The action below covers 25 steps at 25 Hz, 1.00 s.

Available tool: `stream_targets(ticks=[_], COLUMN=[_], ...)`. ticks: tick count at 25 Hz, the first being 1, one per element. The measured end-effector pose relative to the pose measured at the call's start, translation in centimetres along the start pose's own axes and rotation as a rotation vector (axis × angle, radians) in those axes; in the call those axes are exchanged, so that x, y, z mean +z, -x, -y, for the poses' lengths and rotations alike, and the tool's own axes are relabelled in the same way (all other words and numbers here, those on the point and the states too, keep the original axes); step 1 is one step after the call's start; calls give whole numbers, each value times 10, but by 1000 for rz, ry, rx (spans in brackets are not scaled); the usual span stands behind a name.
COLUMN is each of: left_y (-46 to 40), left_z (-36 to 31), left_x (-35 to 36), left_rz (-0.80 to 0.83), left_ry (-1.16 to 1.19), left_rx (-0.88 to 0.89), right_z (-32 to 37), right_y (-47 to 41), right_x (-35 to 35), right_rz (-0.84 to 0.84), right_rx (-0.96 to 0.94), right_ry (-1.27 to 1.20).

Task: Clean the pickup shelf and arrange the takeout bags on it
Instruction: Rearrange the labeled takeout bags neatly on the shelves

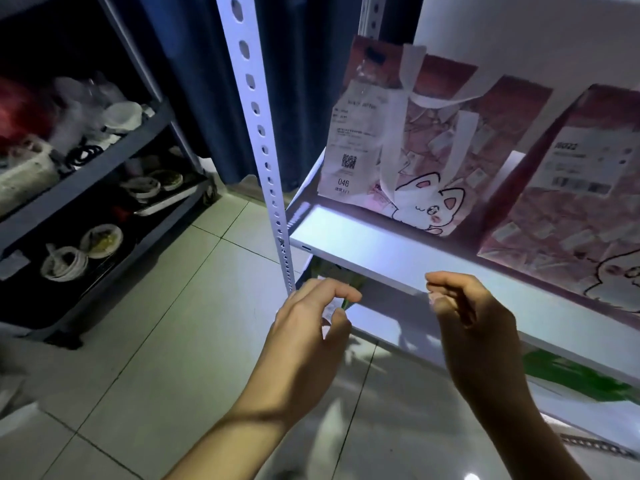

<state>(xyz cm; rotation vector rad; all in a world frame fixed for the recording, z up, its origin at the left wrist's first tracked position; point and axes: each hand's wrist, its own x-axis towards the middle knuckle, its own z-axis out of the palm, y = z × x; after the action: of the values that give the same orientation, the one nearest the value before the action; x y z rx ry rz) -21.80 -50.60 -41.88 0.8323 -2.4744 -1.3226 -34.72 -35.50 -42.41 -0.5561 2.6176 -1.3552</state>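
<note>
Two bags [412, 143] and [568, 209] stand on the shelf [374, 244], upper right of frame. Left hand [308, 327] and right hand [474, 323] hover below its front edge, fingers loosely curled, holding nothing. Risk: the left bag's dangling handles could snag and tip it.

Two takeout bags stand side by side on the pickup shelf [363, 237]: one takeout bag [415, 140] left, a second takeout bag [568, 209] right. A perforated upright [258, 133] stands at the shelf's left front corner. A cart [86, 174] holding dishes stands farther left.
</note>
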Motion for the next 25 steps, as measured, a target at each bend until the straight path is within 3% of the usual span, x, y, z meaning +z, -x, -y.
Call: stream_targets(ticks=[10, 15, 19, 22, 25], left_y=[-34, -55, -75, -100, -121], left_z=[-18, -44, -69, -85, -99], left_x=[26, 71, 108, 135, 156], left_rz=[33, 164, 294, 264, 260], left_ry=[12, 17, 152, 155, 186], left_rx=[50, 99, 93, 49, 13], right_z=[-19, -54, -87, -117, -141], right_y=[-22, -30, -36, -42, -49], right_x=[-22, -60, -96, -125, -146], right_rz=[-85, -303, -556, -685, -694], right_rx=[113, 162, 187, 188, 291], right_ry=[-103, -95, -107, -54, -13])
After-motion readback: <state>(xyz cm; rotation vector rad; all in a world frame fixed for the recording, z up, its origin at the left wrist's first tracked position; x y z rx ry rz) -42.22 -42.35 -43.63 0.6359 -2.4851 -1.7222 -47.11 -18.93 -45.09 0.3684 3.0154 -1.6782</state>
